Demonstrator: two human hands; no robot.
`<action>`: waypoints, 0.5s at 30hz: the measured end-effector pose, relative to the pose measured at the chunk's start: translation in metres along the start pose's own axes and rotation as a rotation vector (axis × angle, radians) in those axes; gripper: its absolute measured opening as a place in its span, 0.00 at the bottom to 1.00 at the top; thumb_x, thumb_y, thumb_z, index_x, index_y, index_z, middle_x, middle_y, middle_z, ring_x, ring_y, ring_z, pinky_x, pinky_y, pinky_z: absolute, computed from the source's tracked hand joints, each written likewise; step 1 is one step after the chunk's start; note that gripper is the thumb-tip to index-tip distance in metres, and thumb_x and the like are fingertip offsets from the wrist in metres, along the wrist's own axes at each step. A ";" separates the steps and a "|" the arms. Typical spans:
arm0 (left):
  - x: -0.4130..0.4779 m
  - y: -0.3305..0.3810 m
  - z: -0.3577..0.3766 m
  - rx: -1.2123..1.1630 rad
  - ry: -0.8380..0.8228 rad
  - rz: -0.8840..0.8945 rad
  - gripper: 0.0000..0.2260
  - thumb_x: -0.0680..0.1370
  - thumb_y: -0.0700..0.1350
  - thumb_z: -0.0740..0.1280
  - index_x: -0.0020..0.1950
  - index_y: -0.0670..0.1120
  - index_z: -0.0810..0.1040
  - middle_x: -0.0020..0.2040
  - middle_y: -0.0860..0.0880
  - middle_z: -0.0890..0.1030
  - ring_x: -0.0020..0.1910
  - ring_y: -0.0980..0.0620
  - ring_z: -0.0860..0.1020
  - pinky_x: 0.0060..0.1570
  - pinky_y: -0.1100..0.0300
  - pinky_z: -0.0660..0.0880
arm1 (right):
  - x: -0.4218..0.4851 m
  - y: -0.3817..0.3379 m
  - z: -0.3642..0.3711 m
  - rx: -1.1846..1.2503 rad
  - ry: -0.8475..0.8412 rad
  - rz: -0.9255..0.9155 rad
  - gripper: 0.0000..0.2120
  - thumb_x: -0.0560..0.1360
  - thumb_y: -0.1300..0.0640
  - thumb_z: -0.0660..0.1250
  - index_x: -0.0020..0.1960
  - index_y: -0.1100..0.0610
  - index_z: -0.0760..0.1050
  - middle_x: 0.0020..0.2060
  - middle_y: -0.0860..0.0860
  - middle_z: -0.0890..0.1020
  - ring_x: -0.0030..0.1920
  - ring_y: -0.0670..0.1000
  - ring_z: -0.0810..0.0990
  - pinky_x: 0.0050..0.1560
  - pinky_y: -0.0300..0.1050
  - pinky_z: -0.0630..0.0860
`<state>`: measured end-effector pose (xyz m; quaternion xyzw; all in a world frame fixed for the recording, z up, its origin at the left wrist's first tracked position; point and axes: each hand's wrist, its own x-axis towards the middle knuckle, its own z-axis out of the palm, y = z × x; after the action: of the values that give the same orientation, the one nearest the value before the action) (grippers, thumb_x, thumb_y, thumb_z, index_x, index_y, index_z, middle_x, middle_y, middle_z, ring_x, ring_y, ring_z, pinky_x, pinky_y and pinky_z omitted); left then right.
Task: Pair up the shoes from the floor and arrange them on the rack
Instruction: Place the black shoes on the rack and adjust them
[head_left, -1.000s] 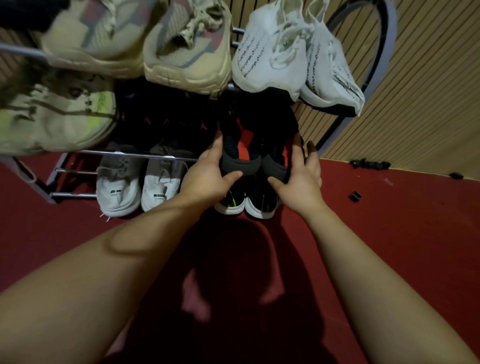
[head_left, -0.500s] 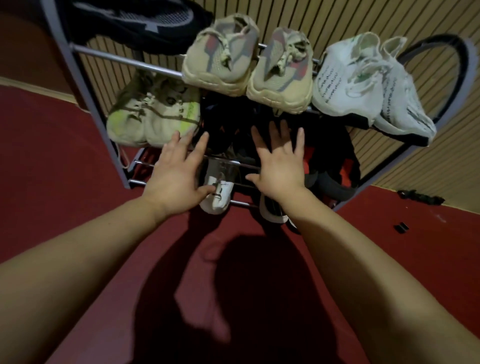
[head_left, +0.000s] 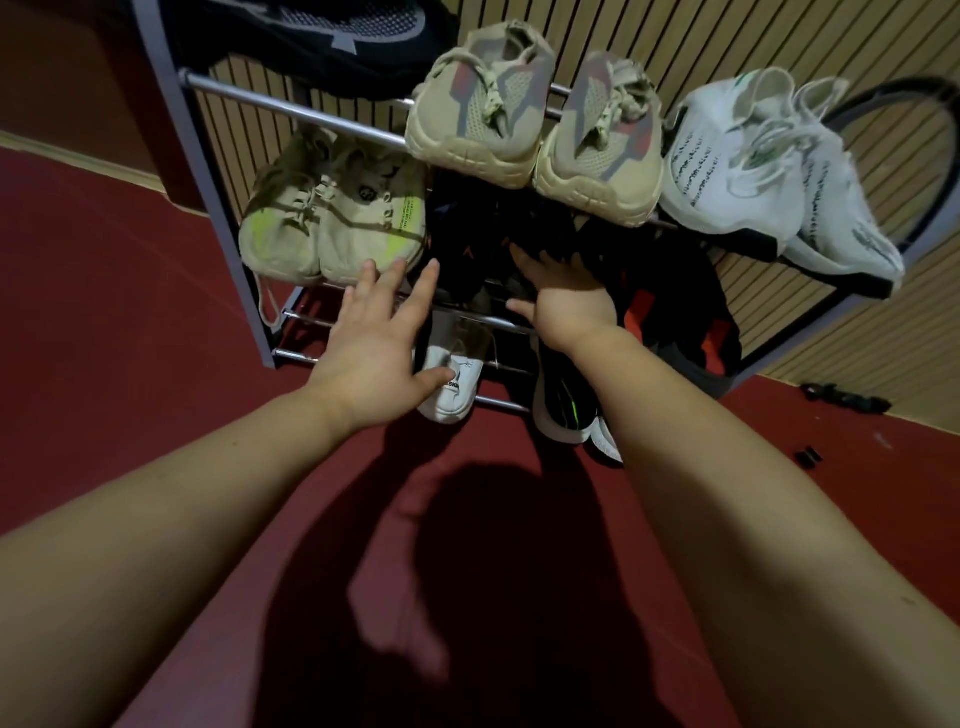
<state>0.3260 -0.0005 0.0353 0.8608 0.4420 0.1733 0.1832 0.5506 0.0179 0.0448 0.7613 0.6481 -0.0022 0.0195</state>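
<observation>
The metal shoe rack (head_left: 291, 106) stands against a slatted wall. Its upper bar carries a beige-and-red pair (head_left: 478, 109) and a white knit pair (head_left: 737, 166). A beige pair with neon yellow (head_left: 332, 223) sits on the middle shelf beside dark shoes (head_left: 462, 244). Lower down are a white shoe (head_left: 452, 384) and a black pair with green stripes (head_left: 566, 410). My left hand (head_left: 384, 338) hovers with fingers spread in front of the middle shelf, holding nothing. My right hand (head_left: 566, 296) reaches flat onto the dark shoes, its fingertips lost in shadow.
Black shoes (head_left: 311, 31) lie on the top shelf, and black-and-red shoes (head_left: 675, 317) sit at the rack's right side. Red carpet (head_left: 130, 338) covers the floor. Small black items (head_left: 841, 402) lie on it by the wall at right.
A second ago both hands gripped the black green-striped pair at the bottom shelf. They let go and rose; now the right hand has pushed forward onto the dark shoes on the middle shelf.
</observation>
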 end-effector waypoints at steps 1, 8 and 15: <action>0.001 0.001 0.000 -0.010 -0.003 -0.001 0.43 0.74 0.56 0.69 0.78 0.52 0.42 0.79 0.44 0.44 0.76 0.41 0.39 0.74 0.49 0.40 | 0.000 0.003 -0.006 0.090 0.017 -0.006 0.32 0.79 0.47 0.62 0.77 0.46 0.50 0.76 0.56 0.59 0.75 0.64 0.54 0.73 0.52 0.55; 0.003 0.008 0.004 -0.108 -0.042 -0.035 0.44 0.74 0.56 0.69 0.77 0.52 0.40 0.79 0.45 0.45 0.76 0.43 0.39 0.75 0.48 0.43 | -0.034 0.022 -0.048 0.412 0.129 -0.094 0.32 0.76 0.54 0.67 0.76 0.51 0.56 0.75 0.55 0.61 0.74 0.53 0.59 0.64 0.31 0.55; 0.007 0.021 0.012 -0.166 -0.112 -0.079 0.43 0.74 0.56 0.68 0.78 0.54 0.42 0.79 0.47 0.45 0.77 0.47 0.39 0.75 0.49 0.47 | -0.082 0.021 -0.006 0.319 0.098 -0.097 0.32 0.75 0.54 0.69 0.75 0.52 0.60 0.76 0.59 0.57 0.77 0.61 0.48 0.74 0.46 0.47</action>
<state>0.3501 -0.0084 0.0352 0.8329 0.4486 0.1539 0.2851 0.5585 -0.0664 0.0540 0.7216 0.6759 -0.0686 -0.1334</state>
